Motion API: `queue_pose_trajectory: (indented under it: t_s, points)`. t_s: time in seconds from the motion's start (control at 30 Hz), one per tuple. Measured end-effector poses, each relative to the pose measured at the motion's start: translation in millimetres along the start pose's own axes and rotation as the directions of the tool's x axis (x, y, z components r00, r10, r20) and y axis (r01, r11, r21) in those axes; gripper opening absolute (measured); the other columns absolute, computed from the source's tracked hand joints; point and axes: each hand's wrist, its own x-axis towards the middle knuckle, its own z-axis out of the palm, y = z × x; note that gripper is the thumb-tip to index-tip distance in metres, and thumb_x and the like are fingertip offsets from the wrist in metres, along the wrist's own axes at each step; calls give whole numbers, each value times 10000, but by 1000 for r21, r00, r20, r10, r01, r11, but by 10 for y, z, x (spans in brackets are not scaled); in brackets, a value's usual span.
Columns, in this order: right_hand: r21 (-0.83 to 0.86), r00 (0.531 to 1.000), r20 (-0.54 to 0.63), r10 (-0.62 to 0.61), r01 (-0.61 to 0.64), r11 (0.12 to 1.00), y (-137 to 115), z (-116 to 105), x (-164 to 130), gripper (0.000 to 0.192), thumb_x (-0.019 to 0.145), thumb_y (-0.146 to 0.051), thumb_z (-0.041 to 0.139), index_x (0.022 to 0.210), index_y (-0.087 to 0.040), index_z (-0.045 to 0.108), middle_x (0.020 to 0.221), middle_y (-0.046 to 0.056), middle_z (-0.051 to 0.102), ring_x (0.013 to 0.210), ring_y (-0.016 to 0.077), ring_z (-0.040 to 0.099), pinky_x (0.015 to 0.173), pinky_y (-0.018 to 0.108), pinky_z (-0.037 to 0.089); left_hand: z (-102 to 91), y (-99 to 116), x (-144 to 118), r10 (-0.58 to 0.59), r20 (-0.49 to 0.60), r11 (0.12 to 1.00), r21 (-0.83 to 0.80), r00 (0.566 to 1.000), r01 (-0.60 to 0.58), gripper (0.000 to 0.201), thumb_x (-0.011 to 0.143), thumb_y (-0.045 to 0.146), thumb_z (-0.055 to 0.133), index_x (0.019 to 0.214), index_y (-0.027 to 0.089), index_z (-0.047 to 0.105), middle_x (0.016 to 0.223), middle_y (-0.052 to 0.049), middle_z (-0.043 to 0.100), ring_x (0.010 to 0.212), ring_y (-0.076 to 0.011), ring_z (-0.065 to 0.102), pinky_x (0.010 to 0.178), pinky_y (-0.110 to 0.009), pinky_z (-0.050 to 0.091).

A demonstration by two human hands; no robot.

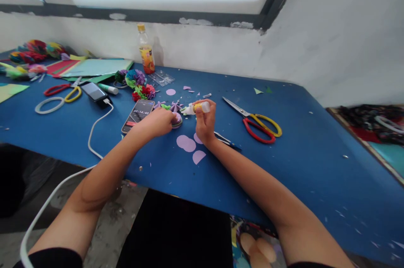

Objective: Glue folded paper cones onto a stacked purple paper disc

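My right hand (205, 124) is wrapped round a small white glue bottle (204, 107) with a yellow label, held tilted with its nozzle to the left. The nozzle is close to a round lilac paper piece (177, 119). My left hand (162, 121) grips that piece at its left side with bent fingers; its fingertips are partly hidden. Just behind lie folded lilac paper petals (176, 107) and a bit of green paper (166, 107). Lilac paper circles (189, 144) and a lilac half circle (198, 157) lie nearer me. Dark-handled tweezers or scissors (232, 143) are partly covered by my right wrist.
Red-and-yellow scissors (261, 127) lie to the right, another pair (65, 89) to the left. A phone (139, 113) with a timer, a device (94, 92) on a white cable (91, 133), ruffled flowers (143, 91) and a juice bottle (147, 55) stand around.
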Motion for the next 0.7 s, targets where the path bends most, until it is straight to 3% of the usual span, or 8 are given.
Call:
queue_pose_trajectory:
  t_s: [0.27, 0.37, 0.43, 0.5, 0.57, 0.63, 0.7]
  points:
    - [38, 995, -51, 91, -89, 995, -30, -6, 36, 269, 890, -492, 474, 1005, -251, 437, 904, 24, 551, 824, 154, 573, 780, 326, 481, 132, -89, 136, -115, -168, 973, -218, 979, 77, 328, 739, 73, 402, 863, 127, 701, 918, -115, 694, 862, -224, 624, 793, -335, 453]
    - [71, 990, -63, 129, -124, 990, -30, -7, 50, 267, 887, -490, 476, 994, -251, 427, 892, 19, 551, 812, 154, 576, 777, 322, 486, 137, -107, 128, -127, -319, 959, -281, 939, 34, 314, 737, 52, 401, 874, 122, 674, 1008, -105, 653, 950, -198, 591, 865, -312, 444]
    - [80, 989, -58, 133, -129, 989, -26, -4, 49, 257, 888, -483, 476, 994, -254, 428, 893, 18, 553, 819, 156, 579, 784, 324, 489, 120, -80, 66, -83, -387, 940, -337, 919, -57, 259, 749, 72, 430, 862, 129, 656, 983, -87, 635, 911, -180, 585, 842, -298, 455]
    - [95, 991, -39, 124, -120, 988, -21, 2, 40, 249, 887, -474, 485, 1000, -259, 433, 898, 17, 559, 824, 156, 584, 789, 323, 492, 112, -17, -16, 44, -305, 912, -377, 951, -163, 195, 783, 132, 479, 878, 141, 649, 927, -64, 637, 840, -168, 591, 789, -286, 468]
    - [120, 994, 2, 111, -110, 987, -14, 9, 22, 256, 879, -470, 506, 1015, -264, 437, 916, 17, 564, 850, 156, 593, 805, 321, 496, 133, 66, -82, 186, -136, 899, -375, 973, -225, 184, 802, 192, 531, 938, 145, 645, 947, -62, 641, 850, -176, 600, 788, -289, 471]
    - [134, 993, 58, 102, -109, 985, -7, 14, 2, 276, 869, -467, 527, 1041, -270, 439, 955, 22, 569, 893, 160, 604, 831, 321, 501, 178, 143, -110, 237, -19, 921, -314, 971, -231, 245, 781, 205, 595, 1013, 132, 629, 1043, -88, 622, 958, -215, 588, 852, -313, 458]
    - [123, 989, 108, 99, -112, 986, 0, 14, -16, 290, 866, -455, 536, 1070, -272, 440, 998, 30, 571, 935, 165, 605, 860, 326, 503, 220, 192, -106, 231, 27, 940, -264, 973, -216, 344, 751, 179, 640, 1087, 120, 597, 1136, -110, 583, 1048, -241, 560, 899, -320, 439]
